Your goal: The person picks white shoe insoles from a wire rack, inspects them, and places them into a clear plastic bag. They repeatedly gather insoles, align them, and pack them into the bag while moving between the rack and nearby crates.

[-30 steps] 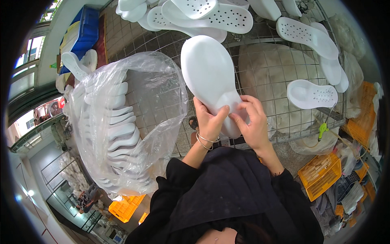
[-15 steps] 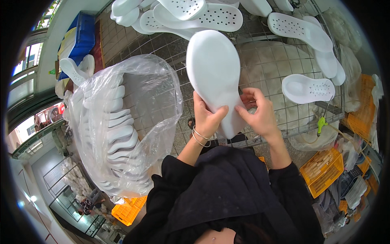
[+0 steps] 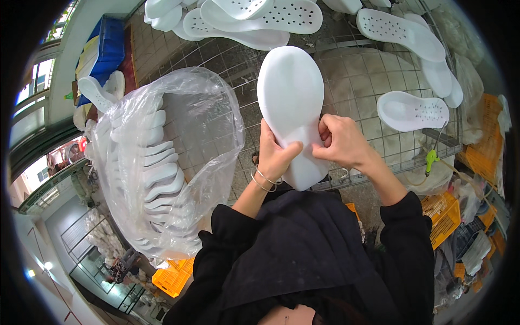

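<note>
A smooth white foam shoe sole [image 3: 291, 89] stands upright in front of me, its wide end pointing away. My left hand [image 3: 275, 153] grips its left edge near the waist, with the thumb across the near face and a bangle on the wrist. At the opposite edge, my right hand [image 3: 342, 142] has curled fingers, thumb and fingertips pinching the rim. The far face of the sole is hidden, along with some left fingertips. To the left, a clear plastic bag [image 3: 208, 116] lies with its mouth spread, holding a row of stacked white soles [image 3: 161, 176].
Beneath is a wire mesh rack [image 3: 357, 89]. Perforated white soles [image 3: 271, 19] are piled at its far side, others [image 3: 403, 33] at far right, and a single sole [image 3: 413, 111] nearer. A green air gun [image 3: 431, 160] hangs by the right edge, above an orange crate [image 3: 443, 216].
The sole has turned slightly and moved a little right and nearer. My right fingers have curled in from a more spread pose to its edge, and the right elbow has swung outward.
</note>
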{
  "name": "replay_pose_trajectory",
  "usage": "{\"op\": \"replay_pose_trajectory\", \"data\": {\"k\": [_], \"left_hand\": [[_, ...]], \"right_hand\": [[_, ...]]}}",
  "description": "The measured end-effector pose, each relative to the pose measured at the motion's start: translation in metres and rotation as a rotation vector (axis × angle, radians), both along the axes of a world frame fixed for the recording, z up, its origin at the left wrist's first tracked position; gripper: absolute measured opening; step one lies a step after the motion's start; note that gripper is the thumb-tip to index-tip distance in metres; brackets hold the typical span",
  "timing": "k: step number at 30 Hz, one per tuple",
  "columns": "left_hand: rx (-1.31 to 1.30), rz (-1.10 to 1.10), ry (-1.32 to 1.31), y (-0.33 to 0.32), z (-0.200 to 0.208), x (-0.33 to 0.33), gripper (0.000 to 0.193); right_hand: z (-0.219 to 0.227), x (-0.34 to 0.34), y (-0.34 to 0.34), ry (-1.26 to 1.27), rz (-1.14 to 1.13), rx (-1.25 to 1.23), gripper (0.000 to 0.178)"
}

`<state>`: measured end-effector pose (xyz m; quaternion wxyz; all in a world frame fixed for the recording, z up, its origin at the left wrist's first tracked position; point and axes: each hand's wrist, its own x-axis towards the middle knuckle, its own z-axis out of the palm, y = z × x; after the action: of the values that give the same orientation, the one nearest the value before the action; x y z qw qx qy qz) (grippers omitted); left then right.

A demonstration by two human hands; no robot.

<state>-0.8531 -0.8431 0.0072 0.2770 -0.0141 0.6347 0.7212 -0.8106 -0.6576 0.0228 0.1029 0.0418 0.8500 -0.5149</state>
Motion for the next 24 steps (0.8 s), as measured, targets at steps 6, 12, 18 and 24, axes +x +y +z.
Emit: {"op": "replay_pose_trajectory", "data": {"k": [6, 12, 18, 24], "left_hand": [[-0.012, -0.003, -0.048, -0.001, 0.003, 0.0, 0.064], [-0.02, -0.056, -0.056, 0.0, -0.001, -0.002, 0.066], [-0.026, -0.07, -0.091, 0.003, -0.004, 0.003, 0.065], [0.309, -0.142, -0.46, 0.005, -0.039, 0.008, 0.067]], "right_hand": [[-0.002, -0.004, 0.006, -0.144, -0.015, -0.144, 0.02], [-0.003, 0.0, 0.01, -0.246, -0.091, -0.255, 0.021], [-0.012, 0.01, 0.011, -0.171, -0.036, -0.213, 0.021], [-0.051, 0.038, 0.072, -0.19, -0.198, 0.086, 0.032]]}}
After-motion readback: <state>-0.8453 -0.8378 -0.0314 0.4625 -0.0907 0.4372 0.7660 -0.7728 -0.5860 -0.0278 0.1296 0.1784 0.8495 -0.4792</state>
